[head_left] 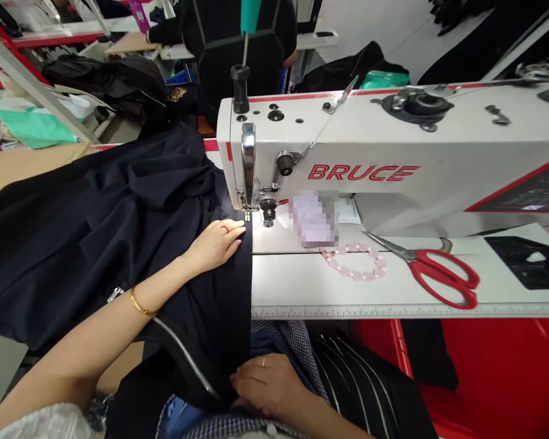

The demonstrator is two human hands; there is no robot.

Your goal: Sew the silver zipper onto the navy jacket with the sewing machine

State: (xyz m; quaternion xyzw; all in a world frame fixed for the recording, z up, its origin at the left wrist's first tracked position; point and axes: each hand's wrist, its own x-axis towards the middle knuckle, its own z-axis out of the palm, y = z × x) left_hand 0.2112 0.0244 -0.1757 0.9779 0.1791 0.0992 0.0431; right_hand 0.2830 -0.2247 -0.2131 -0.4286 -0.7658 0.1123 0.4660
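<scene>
A dark navy garment lies spread across the left of the sewing machine's bed, its straight edge running down toward my lap. My left hand rests flat on this cloth, fingertips just in front of the lit presser foot. Below the table edge, my right hand has its fingers curled around the garment's lower end at my lap; the fingertips are partly hidden. A silver zipper runs along the garment below my left wrist. The white sewing machine stands ahead, marked BRUCE in red.
Red-handled scissors lie on the table at the right, beside a pink beaded loop attached to a blurred-out object. A ruler strip follows the table's front edge. A red bin sits below. Another person is behind the machine.
</scene>
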